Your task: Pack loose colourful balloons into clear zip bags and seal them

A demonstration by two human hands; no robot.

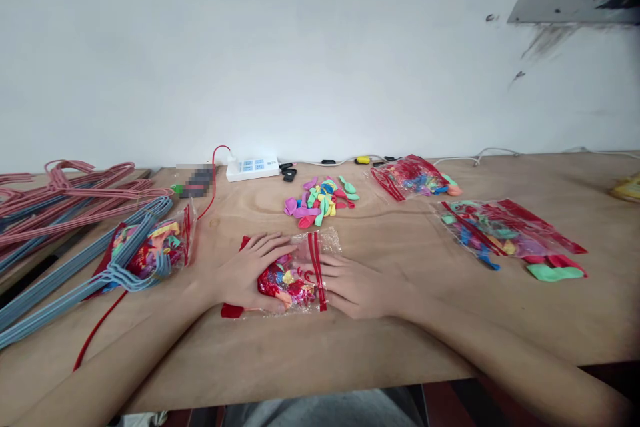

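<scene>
A clear plastic bag with red stripes (316, 260) lies flat in front of me, with colourful balloons (287, 281) showing inside. My left hand (253, 270) rests on its left part, fingers stretched out and thumb apart along the lower side. Over the striped right end lies my right hand (355, 285), flat, its fingertips pointing left across the clear plastic. Neither hand is closed around anything. Just beyond the bag sits a loose pile of balloons (323, 201) in pink, green, yellow and purple.
Two more balloon bags, one farther back (410, 177) and one nearer (505, 230), lie right with loose balloons beside them. At left, blue hangers (135, 247) overlap another bag (170, 240), near pink hangers (75, 197). A white power strip (253, 167) and cables line the wall.
</scene>
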